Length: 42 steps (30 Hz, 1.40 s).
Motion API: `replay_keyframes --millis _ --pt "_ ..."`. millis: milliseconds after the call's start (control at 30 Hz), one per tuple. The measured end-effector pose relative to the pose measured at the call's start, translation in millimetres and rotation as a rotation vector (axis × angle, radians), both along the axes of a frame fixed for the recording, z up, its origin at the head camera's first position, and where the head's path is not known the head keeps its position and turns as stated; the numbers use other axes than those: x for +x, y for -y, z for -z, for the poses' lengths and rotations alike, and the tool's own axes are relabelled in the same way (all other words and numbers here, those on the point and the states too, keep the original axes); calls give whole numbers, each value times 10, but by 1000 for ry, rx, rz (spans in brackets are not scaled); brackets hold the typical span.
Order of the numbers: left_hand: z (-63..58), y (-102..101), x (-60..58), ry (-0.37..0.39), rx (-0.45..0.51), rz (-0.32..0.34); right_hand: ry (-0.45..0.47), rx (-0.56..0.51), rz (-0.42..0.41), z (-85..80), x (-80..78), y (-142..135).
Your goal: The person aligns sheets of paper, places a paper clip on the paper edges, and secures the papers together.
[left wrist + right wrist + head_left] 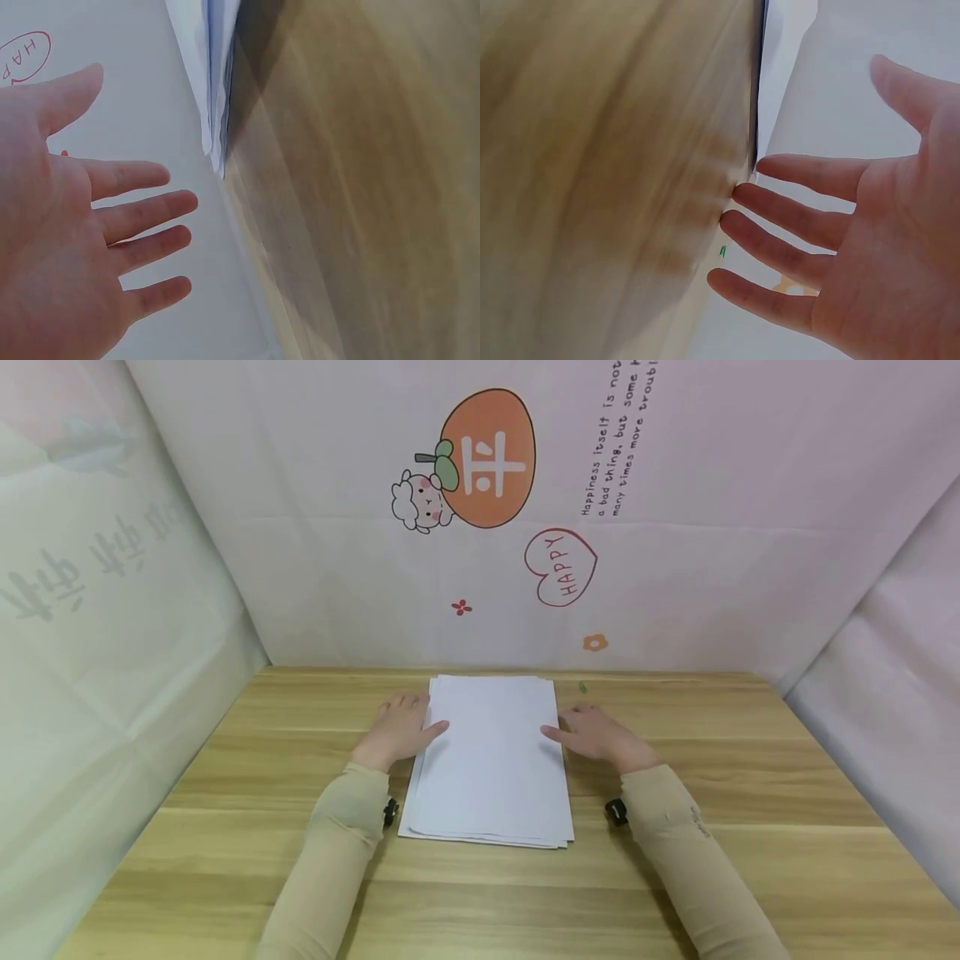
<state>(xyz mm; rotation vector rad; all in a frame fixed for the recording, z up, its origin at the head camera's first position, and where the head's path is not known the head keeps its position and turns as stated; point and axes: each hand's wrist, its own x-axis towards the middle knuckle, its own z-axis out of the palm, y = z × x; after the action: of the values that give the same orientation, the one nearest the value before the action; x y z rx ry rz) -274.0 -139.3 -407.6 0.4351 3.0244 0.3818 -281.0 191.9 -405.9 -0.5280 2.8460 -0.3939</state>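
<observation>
A stack of white paper [487, 768] lies on the wooden table [487, 910], its sheets slightly out of line, its far end close to the white cloth [337, 602] at the back. By its left edge the left hand [400, 727] is spread, fingers straight; by the right edge, the right hand [600, 733] is spread too. From here I can't tell whether either touches the paper. Beige sleeves [318, 877] cover both arms.
</observation>
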Motion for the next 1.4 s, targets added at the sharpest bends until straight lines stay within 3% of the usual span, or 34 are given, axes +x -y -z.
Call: replay_keyframes --millis 667,1400 --pt "-40 -114 -127 104 -23 -71 2 -17 74 -9 -62 116" --pt "-14 -146 -234 107 -20 -93 -27 -33 124 39 -127 178"
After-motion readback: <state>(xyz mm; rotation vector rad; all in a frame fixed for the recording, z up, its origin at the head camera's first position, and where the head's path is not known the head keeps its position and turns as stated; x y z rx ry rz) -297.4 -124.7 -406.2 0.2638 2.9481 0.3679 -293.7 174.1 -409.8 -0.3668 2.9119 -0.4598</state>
